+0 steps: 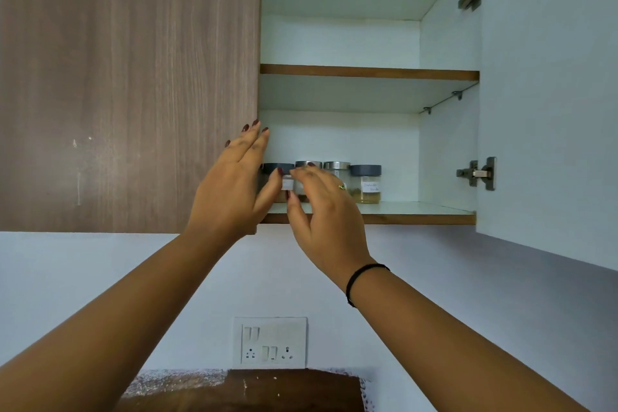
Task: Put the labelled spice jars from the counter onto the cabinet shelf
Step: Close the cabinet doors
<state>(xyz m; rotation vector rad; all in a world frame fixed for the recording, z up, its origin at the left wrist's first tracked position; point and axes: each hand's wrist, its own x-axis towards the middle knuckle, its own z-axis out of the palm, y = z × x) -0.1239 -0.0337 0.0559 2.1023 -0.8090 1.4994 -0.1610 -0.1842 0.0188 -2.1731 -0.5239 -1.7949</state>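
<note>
Four labelled spice jars stand in a row at the left of the lower cabinet shelf (418,218). The leftmost jar (279,166) has a dark grey lid; the two middle jars (306,163) (337,166) have steel lids. The rightmost jar (366,185) has a dark lid and a handwritten label. My left hand (230,191) is raised in front of the leftmost jar, fingers straight up, thumb by its label. My right hand (326,214) hovers in front of the second jar with relaxed fingers reaching its lid. Neither hand grips a jar. Both hands hide much of the two left jars.
The upper shelf (368,72) holds nothing visible. The right cabinet door (548,110) stands open; the wood-grain left door (127,77) is shut. A switch and socket plate (270,341) sits on the wall below, above a brown surface (240,391). The shelf is free to the right of the jars.
</note>
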